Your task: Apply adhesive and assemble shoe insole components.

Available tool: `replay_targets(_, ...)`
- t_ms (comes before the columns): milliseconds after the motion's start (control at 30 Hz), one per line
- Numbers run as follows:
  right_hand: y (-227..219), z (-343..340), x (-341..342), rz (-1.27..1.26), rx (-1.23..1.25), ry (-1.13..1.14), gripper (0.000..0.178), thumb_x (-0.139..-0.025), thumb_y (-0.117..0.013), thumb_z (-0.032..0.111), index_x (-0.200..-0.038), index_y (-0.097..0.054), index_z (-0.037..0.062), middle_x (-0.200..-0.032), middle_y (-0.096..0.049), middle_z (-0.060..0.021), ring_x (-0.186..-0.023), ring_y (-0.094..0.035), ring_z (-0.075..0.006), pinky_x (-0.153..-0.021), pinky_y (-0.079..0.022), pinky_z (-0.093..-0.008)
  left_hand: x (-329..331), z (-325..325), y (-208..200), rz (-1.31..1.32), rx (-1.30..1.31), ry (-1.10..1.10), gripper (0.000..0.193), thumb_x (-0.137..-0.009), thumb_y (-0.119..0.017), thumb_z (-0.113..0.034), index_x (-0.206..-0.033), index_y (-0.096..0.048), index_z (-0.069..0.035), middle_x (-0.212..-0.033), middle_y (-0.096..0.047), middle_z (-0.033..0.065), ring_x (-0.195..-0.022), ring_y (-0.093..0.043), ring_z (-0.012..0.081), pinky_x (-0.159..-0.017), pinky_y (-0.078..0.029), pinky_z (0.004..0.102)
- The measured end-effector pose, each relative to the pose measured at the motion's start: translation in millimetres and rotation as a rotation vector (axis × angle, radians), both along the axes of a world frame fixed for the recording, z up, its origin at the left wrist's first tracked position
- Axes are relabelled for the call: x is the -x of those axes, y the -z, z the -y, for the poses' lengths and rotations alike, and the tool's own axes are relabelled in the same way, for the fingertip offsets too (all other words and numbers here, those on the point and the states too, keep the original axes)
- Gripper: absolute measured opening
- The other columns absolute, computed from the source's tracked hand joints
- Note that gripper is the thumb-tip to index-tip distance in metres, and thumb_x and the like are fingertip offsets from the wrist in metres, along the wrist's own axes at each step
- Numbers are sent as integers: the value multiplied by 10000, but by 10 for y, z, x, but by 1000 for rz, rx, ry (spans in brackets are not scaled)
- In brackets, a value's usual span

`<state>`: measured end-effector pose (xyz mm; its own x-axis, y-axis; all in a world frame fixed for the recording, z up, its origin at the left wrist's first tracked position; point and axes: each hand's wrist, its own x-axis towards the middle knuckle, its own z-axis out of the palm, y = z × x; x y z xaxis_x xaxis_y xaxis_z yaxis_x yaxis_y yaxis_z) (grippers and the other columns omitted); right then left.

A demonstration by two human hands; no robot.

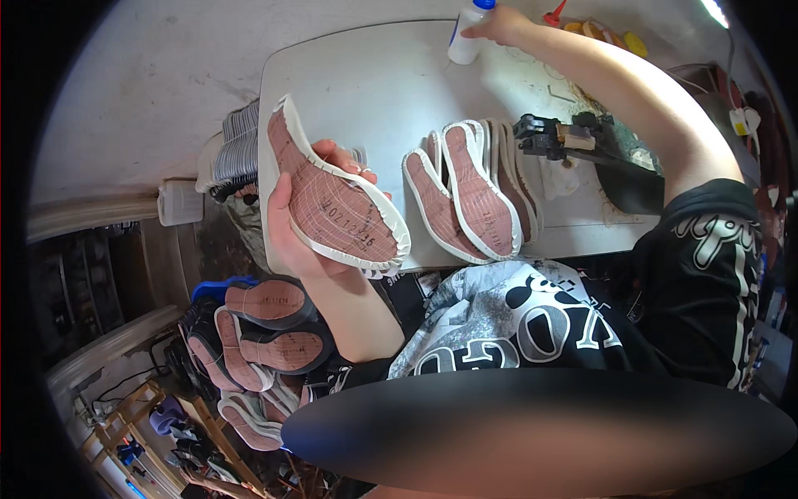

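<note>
My left hand (293,237) grips a shoe insole (337,200) from beneath, with its thumb and fingers at the edges. The insole has a pinkish checked face and a raised white rim, and it is tilted over the left side of the white table (370,83). At the table's far edge, my right hand (502,27) is closed around a white bottle (465,46) with a blue cap. Several similar rimmed insoles (478,195) lean on one another in the middle of the table, apart from both hands.
Right of these insoles stands a dark machine part (540,137), under my right forearm. A stack of grey, thin-edged pieces (239,145) and a white container (179,204) are at the left. More pink-faced pieces (287,351) are piled at the lower left. A red nozzle (555,12) is at the far right.
</note>
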<state>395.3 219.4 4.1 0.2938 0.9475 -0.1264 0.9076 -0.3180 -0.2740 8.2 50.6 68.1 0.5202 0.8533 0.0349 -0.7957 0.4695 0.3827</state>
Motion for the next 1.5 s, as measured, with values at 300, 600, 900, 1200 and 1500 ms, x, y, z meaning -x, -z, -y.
replay_targets(300,-1420,1433,1260,-587,188,48,638,-782,-677,480,-1236,-533,55,-1204,-569,-191,-1026,-613,-299,-869,-493,-379,-46,184,14,151,-37,93,515,-921,-383,-377,-1230,-422,33,-974,-508,188,-951,-550,346,-761,-521,516)
replay_targets(600,-965,2829,1393,-1077,-301,-508,594,-906,-558,146,-1406,-268,9,-1354,-458,-240,-1283,-448,-296,-1040,-375,-375,-296,217,23,201,-123,305,459,-946,-393,-350,-1191,-383,38,-932,-478,166,-905,-518,317,-728,-473,488)
replay_targets(900,-709,3249,1286,-1406,4,-379,280,-907,-609,199,-1088,-596,-14,-919,-675,-92,-881,-629,-145,-802,-487,-297,-750,578,14,31,-135,229,486,-938,-408,-390,-1151,-411,47,-875,-495,168,-819,-534,301,-675,-489,452)
replay_targets(1200,-493,3424,1197,-1795,45,-198,288,-929,-595,172,-1141,-568,-21,-1017,-650,-61,-905,-619,-113,-786,-495,-261,-1125,682,230,-57,-59,243,518,-920,-384,-385,-1190,-456,51,-1005,-593,242,-959,-620,367,-823,-526,453)
replay_targets(1500,-470,3198,1132,-1446,-377,-78,222,-897,-639,144,-1044,-597,-16,-835,-642,-11,-745,-583,-35,-630,-463,-189,-1271,794,227,-317,52,40,450,-896,-388,-315,-1179,-463,27,-1049,-605,224,-957,-623,289,-850,-509,388)
